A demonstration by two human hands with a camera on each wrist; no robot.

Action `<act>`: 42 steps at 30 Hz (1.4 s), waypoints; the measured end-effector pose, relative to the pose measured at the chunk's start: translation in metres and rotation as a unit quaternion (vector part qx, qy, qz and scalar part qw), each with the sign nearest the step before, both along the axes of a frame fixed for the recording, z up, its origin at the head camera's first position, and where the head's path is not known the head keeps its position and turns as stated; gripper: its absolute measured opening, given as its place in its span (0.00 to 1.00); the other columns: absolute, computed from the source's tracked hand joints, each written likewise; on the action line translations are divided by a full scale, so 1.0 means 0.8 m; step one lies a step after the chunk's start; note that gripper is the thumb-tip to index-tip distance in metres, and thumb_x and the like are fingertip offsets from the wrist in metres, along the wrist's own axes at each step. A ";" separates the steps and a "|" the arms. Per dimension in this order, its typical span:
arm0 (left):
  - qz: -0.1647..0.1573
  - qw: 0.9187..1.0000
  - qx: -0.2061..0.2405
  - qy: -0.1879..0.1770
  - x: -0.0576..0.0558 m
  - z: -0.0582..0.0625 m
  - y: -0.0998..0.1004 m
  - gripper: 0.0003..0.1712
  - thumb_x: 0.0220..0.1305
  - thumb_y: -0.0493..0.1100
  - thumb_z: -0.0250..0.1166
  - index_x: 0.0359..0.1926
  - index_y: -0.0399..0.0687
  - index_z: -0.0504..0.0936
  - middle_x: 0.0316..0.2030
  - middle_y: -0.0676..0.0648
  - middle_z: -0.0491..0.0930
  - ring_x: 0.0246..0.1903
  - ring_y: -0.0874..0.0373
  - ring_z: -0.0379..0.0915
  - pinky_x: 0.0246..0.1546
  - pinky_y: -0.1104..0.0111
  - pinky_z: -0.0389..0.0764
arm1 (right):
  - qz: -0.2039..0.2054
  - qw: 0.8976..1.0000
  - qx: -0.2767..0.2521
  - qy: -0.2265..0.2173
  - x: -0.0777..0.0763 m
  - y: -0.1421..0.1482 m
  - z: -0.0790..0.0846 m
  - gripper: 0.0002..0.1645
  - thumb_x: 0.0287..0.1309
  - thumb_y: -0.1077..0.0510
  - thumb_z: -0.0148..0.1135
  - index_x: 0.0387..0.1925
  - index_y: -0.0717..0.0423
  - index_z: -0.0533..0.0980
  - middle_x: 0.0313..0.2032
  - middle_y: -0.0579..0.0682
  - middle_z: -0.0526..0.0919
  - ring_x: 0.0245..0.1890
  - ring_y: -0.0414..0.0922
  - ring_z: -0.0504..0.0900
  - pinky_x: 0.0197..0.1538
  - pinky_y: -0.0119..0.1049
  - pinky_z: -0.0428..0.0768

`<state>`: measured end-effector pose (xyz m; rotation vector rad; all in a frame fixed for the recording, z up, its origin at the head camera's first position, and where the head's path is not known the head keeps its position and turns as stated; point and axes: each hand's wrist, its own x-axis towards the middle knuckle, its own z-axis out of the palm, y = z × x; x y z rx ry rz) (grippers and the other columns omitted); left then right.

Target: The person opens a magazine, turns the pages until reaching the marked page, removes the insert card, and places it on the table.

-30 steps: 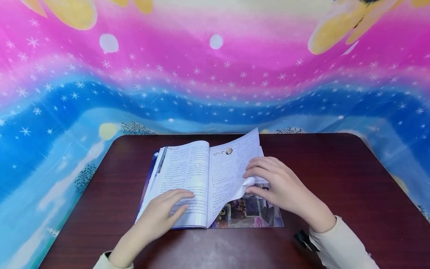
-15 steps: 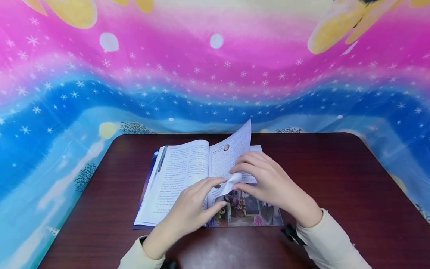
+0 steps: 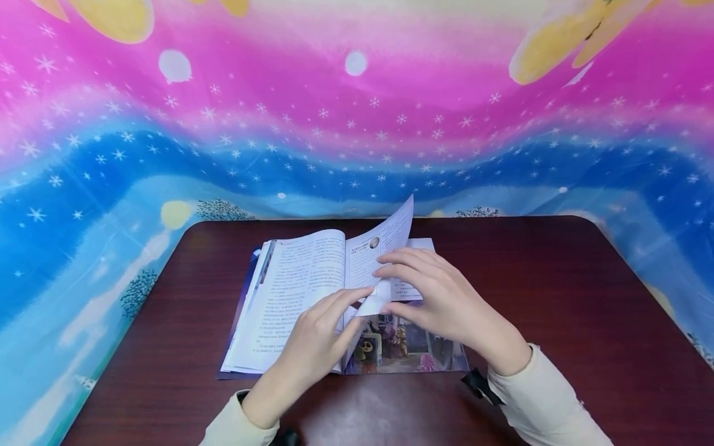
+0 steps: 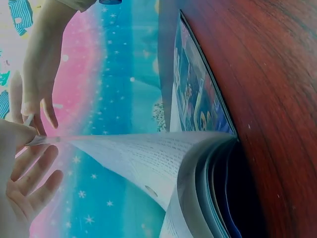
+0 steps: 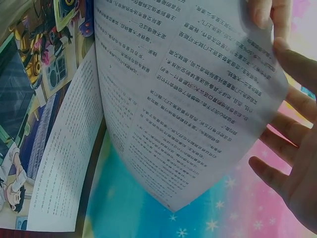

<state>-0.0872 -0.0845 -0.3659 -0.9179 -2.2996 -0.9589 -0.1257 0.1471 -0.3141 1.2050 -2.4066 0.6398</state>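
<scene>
An open magazine (image 3: 301,272) lies on the table, with its left stack of text pages bowed up at the spine. One right-hand page (image 3: 365,257) stands lifted and curved, its lower corner folded over. My left hand (image 3: 315,334) pinches this page's lower edge between thumb and fingers. Beside it, my right hand (image 3: 440,291) pinches the outer edge, its thumb on one face and its fingers behind, as the right wrist view shows of the page (image 5: 188,99). Under the raised page a colour illustration (image 3: 413,356) shows. The exact fold is partly hidden by my fingers.
The dark red wooden table (image 3: 558,297) extends around the magazine on all sides. A pink and blue snowflake-patterned cloth (image 3: 357,136) hangs behind and beside it. A black bow (image 3: 482,387) sits at my right sleeve.
My left hand has moved from the left page rightward to the lifted page and now pinches it. My right hand has carried the page edge leftward, bending it more steeply.
</scene>
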 end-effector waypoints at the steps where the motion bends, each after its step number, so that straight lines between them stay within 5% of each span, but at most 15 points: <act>1: 0.004 1.000 -0.001 0.001 0.000 0.000 -0.002 0.29 0.60 0.34 0.70 0.62 0.49 0.77 0.48 0.50 0.83 0.47 0.57 0.80 0.43 0.64 0.82 | -0.002 1.000 0.000 -0.005 0.001 0.000 0.001 0.32 0.47 0.49 0.79 0.55 0.51 0.80 0.61 0.49 0.77 0.64 0.49 0.72 0.66 0.51 0.68; 8: 0.026 1.000 -0.004 0.005 0.000 -0.002 -0.018 0.28 0.62 0.33 0.68 0.63 0.49 0.76 0.52 0.48 0.82 0.50 0.55 0.80 0.47 0.62 0.82 | -0.024 0.999 0.002 -0.028 0.010 0.006 0.005 0.39 0.52 0.46 0.75 0.65 0.50 0.74 0.70 0.48 0.67 0.70 0.48 0.64 0.69 0.55 0.63; 18: 0.072 0.997 0.004 0.014 0.006 -0.011 -0.055 0.21 0.77 0.49 0.52 0.63 0.46 0.76 0.52 0.47 0.82 0.47 0.55 0.80 0.46 0.59 0.82 | -0.032 0.998 0.040 -0.027 0.011 0.023 -0.012 0.34 0.57 0.44 0.71 0.62 0.51 0.76 0.65 0.51 0.73 0.67 0.51 0.70 0.68 0.53 0.65; 25: 0.119 0.992 -0.003 0.031 0.013 -0.019 -0.081 0.30 0.58 0.30 0.68 0.63 0.47 0.77 0.50 0.48 0.83 0.42 0.57 0.80 0.39 0.62 0.81 | -0.041 0.996 0.070 -0.033 0.011 0.040 -0.033 0.31 0.56 0.44 0.71 0.59 0.52 0.78 0.64 0.50 0.75 0.65 0.51 0.72 0.66 0.53 0.67; 33: 0.158 0.986 -0.018 0.051 0.021 -0.031 -0.108 0.35 0.52 0.31 0.72 0.64 0.46 0.76 0.48 0.48 0.84 0.40 0.56 0.82 0.34 0.60 0.81 | -0.053 0.994 0.090 -0.040 0.013 0.062 -0.055 0.29 0.57 0.44 0.70 0.57 0.50 0.79 0.62 0.50 0.77 0.62 0.51 0.74 0.63 0.53 0.70; 42: 0.215 0.975 -0.054 -0.013 0.033 -0.036 -0.133 0.41 0.52 0.34 0.74 0.68 0.46 0.71 0.51 0.43 0.83 0.41 0.53 0.82 0.33 0.55 0.82 | -0.070 0.988 0.110 -0.087 0.016 0.083 -0.073 0.30 0.55 0.46 0.73 0.58 0.50 0.80 0.61 0.50 0.78 0.61 0.51 0.76 0.61 0.54 0.73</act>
